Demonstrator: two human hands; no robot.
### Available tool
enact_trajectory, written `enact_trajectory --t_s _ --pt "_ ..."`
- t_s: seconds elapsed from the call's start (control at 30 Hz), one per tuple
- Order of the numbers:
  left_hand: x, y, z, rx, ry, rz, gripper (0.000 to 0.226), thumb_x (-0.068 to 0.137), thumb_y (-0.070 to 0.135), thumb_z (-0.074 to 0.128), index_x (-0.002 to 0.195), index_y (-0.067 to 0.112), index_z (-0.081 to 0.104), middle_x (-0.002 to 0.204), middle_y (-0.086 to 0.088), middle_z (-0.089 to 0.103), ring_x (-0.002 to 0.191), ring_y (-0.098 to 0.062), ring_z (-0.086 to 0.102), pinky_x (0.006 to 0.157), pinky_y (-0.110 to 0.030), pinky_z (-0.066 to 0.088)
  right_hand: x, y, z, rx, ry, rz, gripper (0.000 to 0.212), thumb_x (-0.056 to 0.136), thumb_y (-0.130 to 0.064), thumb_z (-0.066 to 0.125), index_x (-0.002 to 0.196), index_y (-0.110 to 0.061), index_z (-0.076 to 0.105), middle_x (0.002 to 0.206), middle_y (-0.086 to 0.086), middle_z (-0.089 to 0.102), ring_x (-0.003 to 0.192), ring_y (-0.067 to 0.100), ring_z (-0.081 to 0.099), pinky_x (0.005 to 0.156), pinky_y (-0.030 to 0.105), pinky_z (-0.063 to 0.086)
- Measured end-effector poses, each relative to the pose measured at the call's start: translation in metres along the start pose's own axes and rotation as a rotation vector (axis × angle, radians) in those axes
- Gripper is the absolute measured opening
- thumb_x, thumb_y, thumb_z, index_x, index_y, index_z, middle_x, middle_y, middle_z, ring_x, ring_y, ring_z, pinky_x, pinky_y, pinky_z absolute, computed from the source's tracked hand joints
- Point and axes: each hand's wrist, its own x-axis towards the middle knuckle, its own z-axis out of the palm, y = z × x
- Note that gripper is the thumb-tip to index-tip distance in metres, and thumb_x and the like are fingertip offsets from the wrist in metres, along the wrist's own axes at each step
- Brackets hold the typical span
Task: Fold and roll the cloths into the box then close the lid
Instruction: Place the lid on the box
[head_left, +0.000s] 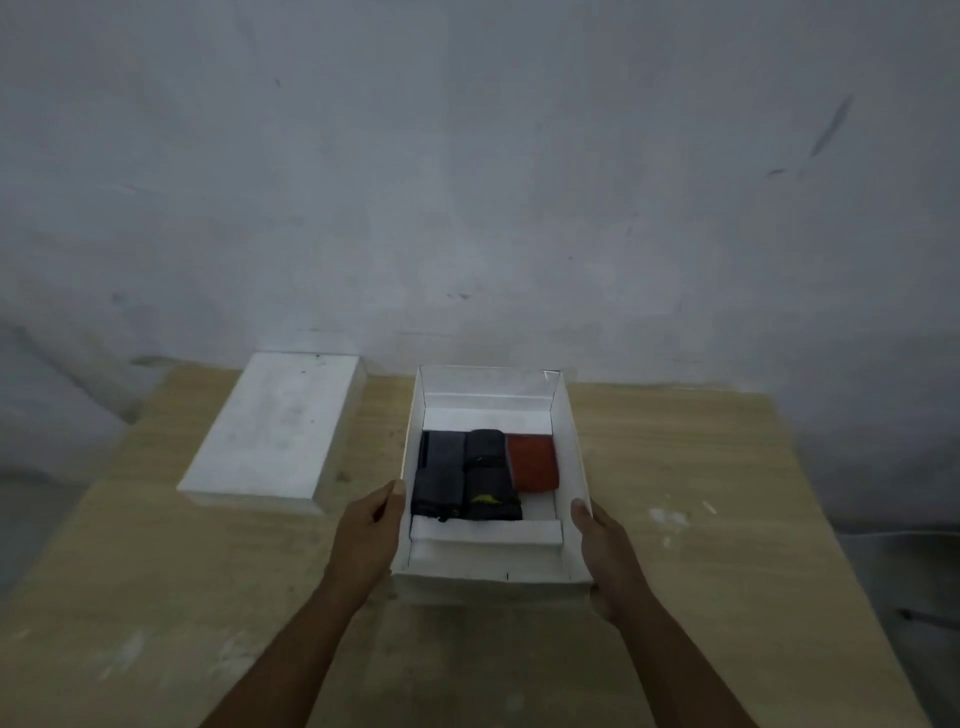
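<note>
The box (570, 447) is sitting mid-surface (727, 519), rolled cloths (462, 478) packed inside; thin card, probably light and flexing if squeezed. The left hand (366, 535) and right hand (605, 556) are clamping its 9 and 3 o'clock walls, each grip closed over the rim. The lid (280, 431), lying at 10 o'clock, probably lifts best by its long edges.

Legible text, labels, brands, numbers: we read 0.

1 entry noted: a small yellow mark (482, 500) on the black rolled cloth (485, 457), inside the box (493, 584), between the left hand (369, 525) and the right hand (605, 551), nearer the left. It is too blurred for us to tell lettering from logo.
</note>
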Motion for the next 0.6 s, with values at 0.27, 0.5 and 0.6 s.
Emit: enact_trajectory --t_s 0.27,0.5,0.6 --pt "0.009 -0.043 -0.050 0.042 -0.087 0.024 0.027 0.099 0.027 0.045 0.072 0.030 0.046 0.060 0.017 0.039 0.058 0.005 0.038 0.063 -0.021 0.034 -0.023 0.019 0.059 -0.068 0.047 -0.012 0.047 0.100 -0.032 0.043 0.143 -0.013 0.041 0.145 0.005 0.045 0.134 0.027 0.043 0.112 0.041 0.035" --pt "0.018 -0.067 -0.064 0.047 -0.196 0.023 0.032 0.097 0.031 0.048 0.083 0.010 0.068 0.057 -0.008 0.050 0.057 -0.006 0.044 0.065 -0.027 0.039 -0.024 0.032 0.076 -0.135 0.103 -0.038 0.043 0.101 -0.029 0.042 0.141 -0.012 0.045 0.140 0.006 0.052 0.128 0.026 0.049 0.107 0.035 0.037" --pt "0.023 -0.068 -0.070 0.047 -0.222 0.020 0.032 0.096 0.032 0.052 0.112 0.010 0.068 0.084 -0.010 0.070 0.069 -0.006 0.056 0.070 -0.026 0.047 -0.022 0.027 0.081 -0.302 0.122 -0.075 0.047 0.097 -0.036 0.049 0.138 -0.014 0.048 0.135 0.009 0.056 0.115 0.025 0.056 0.096 0.034 0.043"
